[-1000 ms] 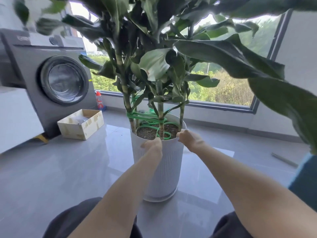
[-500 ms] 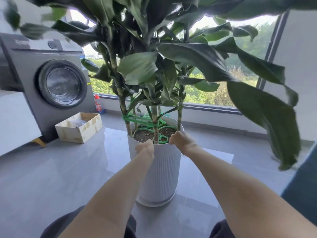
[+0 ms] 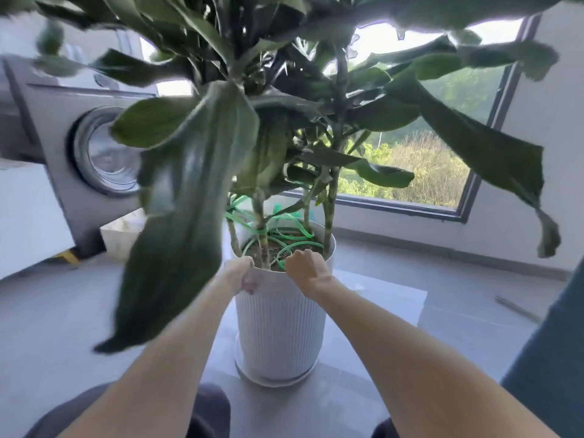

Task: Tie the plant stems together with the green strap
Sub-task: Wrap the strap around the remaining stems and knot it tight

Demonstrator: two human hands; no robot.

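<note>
Pot shifted, left hand, right hand, fingers apparently gripping rim, glossy floor, washer

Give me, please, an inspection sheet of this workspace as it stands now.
Surface: glossy grey tiled floor; the white pot stands on it in a saucer.
Job's things: green strap wound round the plant stems low down, with loose loops over the soil; no finished knot can be made out.
Clutter: cardboard box by the washing machine, partly behind a large leaf; a thin rod on the floor at the right.
Hands: left hand grips the white pot's near rim; right hand curls over the rim beside it; neither visibly holds the strap.
Cables: nothing seen.
Surroundings: washing machine at the left, window behind the plant.
</note>
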